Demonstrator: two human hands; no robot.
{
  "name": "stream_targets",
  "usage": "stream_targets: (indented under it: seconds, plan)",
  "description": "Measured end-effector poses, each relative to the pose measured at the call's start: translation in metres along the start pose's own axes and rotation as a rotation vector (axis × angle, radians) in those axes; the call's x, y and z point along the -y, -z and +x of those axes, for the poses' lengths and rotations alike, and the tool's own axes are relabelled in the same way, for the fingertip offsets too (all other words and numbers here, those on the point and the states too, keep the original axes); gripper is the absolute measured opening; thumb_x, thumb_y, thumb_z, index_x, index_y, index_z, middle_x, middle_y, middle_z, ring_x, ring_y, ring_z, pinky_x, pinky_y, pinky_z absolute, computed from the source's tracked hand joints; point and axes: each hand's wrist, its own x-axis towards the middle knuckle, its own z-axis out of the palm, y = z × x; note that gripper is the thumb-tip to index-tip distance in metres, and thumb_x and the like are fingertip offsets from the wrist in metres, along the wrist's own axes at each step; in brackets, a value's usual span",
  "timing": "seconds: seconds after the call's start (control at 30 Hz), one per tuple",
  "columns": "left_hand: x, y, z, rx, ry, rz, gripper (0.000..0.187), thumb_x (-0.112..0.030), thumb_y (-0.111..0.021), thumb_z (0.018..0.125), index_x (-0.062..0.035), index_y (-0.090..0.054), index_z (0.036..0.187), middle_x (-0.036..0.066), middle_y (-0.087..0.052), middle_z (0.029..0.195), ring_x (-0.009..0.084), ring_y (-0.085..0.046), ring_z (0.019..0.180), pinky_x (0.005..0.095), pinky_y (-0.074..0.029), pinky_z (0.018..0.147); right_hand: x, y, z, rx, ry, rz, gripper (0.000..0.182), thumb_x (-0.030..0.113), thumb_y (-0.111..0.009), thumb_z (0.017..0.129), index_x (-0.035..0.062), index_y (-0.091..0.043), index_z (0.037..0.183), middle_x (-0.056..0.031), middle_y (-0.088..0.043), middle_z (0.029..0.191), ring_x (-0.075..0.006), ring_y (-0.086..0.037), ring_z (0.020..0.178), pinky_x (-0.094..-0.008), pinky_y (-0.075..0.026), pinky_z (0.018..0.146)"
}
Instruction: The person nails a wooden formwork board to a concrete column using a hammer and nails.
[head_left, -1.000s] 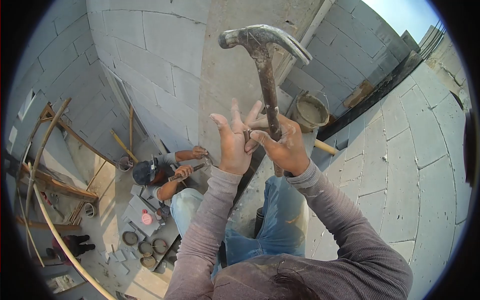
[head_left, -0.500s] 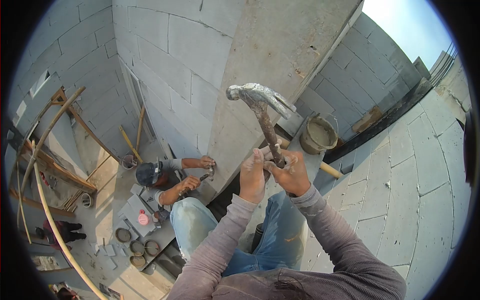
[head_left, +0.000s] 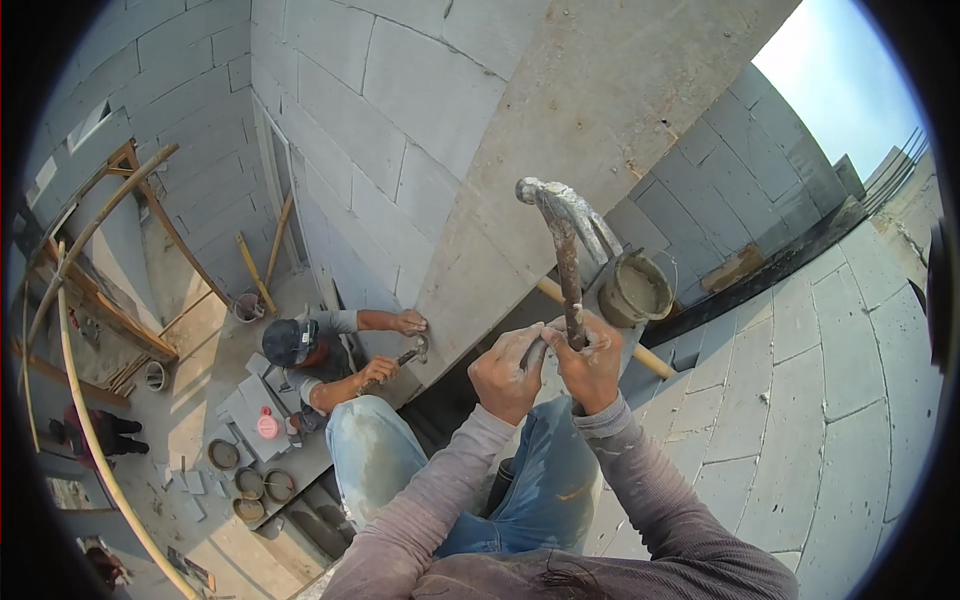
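A claw hammer (head_left: 568, 262), its head crusted with pale mortar, stands upright in front of me. My right hand (head_left: 592, 365) is wrapped round the lower part of its handle. Close beside it, my left hand (head_left: 505, 375) is closed, its fingertips near the handle. A small dark-grey piece shows at the left fingers, too hidden to name. Both hands are dusty and held above my knees. Beyond them lies a bare concrete beam (head_left: 580, 130).
A mortar-stained bucket (head_left: 637, 290) stands right of the hammer, near a yellow pole (head_left: 652, 361). Block wall (head_left: 770, 400) runs along my right. Below left, a co-worker in a dark cap (head_left: 290, 343) holds another hammer (head_left: 415, 350), one hand against the beam. Round pans (head_left: 249, 482) lie lower down.
My view has shifted a little. The hammer stands more upright and further right. My left hand has drawn slightly away from the handle, its fingers more curled.
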Motion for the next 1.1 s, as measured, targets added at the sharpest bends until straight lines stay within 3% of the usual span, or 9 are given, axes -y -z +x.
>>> stream_targets:
  seconds: [0.1,0.23,0.3,0.37,0.43,0.63,0.7,0.8,1.1]
  plan:
    - [0.004,-0.002,0.000,0.037,0.006,-0.024,0.027,-0.003,-0.076,0.080,-0.0041,-0.073,0.107,0.013,-0.075,0.094,0.0300,-0.073,0.079,0.0345,-0.058,0.069,0.004,0.001,-0.005,0.035,-0.107,-0.054,0.012,0.004,-0.079,0.080,-0.0007,-0.070,0.085,-0.0047,-0.064,0.073,-0.0111,-0.054,0.062,-0.0286,-0.042,0.058]
    - [0.014,-0.002,0.006,0.046,0.061,-0.077,0.021,-0.002,-0.074,0.085,-0.0019,-0.072,0.105,0.013,-0.076,0.097,0.0246,-0.075,0.081,0.0320,-0.058,0.071,0.010,0.005,-0.005,0.054,-0.082,0.011,0.016,0.005,-0.080,0.079,-0.0004,-0.072,0.091,-0.0066,-0.066,0.077,-0.0125,-0.058,0.065,-0.0291,-0.045,0.059]
    - [0.033,-0.009,0.027,-0.057,0.368,-0.439,0.014,-0.002,-0.071,0.091,-0.0002,-0.071,0.104,0.011,-0.076,0.100,0.0171,-0.074,0.089,0.0281,-0.056,0.076,0.009,0.018,-0.005,0.053,-0.081,-0.002,0.023,0.005,-0.081,0.079,0.0009,-0.073,0.100,-0.0077,-0.068,0.085,-0.0140,-0.061,0.069,-0.0295,-0.047,0.062]
    - [0.056,-0.017,0.084,-0.191,0.484,-0.683,0.012,-0.004,-0.071,0.094,0.0010,-0.071,0.104,0.009,-0.076,0.101,0.0109,-0.069,0.092,0.0237,-0.053,0.080,0.010,0.030,-0.004,0.051,-0.088,0.004,0.026,0.004,-0.080,0.079,0.0013,-0.072,0.103,-0.0073,-0.069,0.087,-0.0129,-0.061,0.067,-0.0284,-0.047,0.060]
    - [0.074,-0.031,0.144,-0.336,0.389,-0.730,0.012,-0.006,-0.072,0.093,0.0010,-0.071,0.102,0.005,-0.074,0.096,0.0081,-0.065,0.084,0.0214,-0.051,0.075,0.027,0.043,-0.002,0.050,-0.211,0.042,0.032,0.001,-0.077,0.080,0.0019,-0.070,0.111,-0.0055,-0.071,0.095,-0.0085,-0.057,0.058,-0.0243,-0.045,0.052]
    - [0.090,-0.067,0.208,-0.516,0.470,-0.691,0.011,-0.010,-0.074,0.093,0.0003,-0.072,0.098,0.002,-0.071,0.090,0.0099,-0.061,0.080,0.0242,-0.049,0.075,0.038,0.061,0.008,0.056,-0.218,0.025,0.030,0.000,-0.075,0.083,0.0004,-0.069,0.112,-0.0054,-0.071,0.096,-0.0060,-0.055,0.050,-0.0218,-0.041,0.044]
    - [0.091,-0.073,0.206,-0.600,0.390,-0.512,0.012,-0.011,-0.072,0.094,0.0007,-0.071,0.097,0.003,-0.071,0.089,0.0080,-0.060,0.077,0.0221,-0.047,0.071,0.046,0.064,0.012,0.059,-0.219,0.012,0.030,0.000,-0.075,0.083,0.0002,-0.069,0.112,-0.0059,-0.071,0.096,-0.0059,-0.054,0.050,-0.0216,-0.040,0.044]
    - [0.098,-0.076,0.203,-0.687,0.265,-0.591,0.012,-0.011,-0.070,0.095,0.0005,-0.071,0.096,0.002,-0.070,0.086,0.0057,-0.057,0.070,0.0214,-0.045,0.065,0.054,0.064,0.018,0.049,-0.223,0.024,0.030,0.009,-0.081,0.084,-0.0031,-0.070,0.110,-0.0080,-0.072,0.088,-0.0065,-0.054,0.048,-0.0207,-0.040,0.043]
    - [0.117,-0.072,0.188,-0.600,0.236,-0.177,0.012,-0.010,-0.071,0.094,0.0006,-0.071,0.097,0.002,-0.072,0.084,0.0060,-0.059,0.067,0.0227,-0.047,0.063,0.051,0.064,0.019,0.149,-0.180,-0.074,0.028,0.009,-0.080,0.084,0.0001,-0.071,0.110,-0.0026,-0.067,0.076,-0.0060,-0.052,0.048,-0.0230,-0.041,0.048]
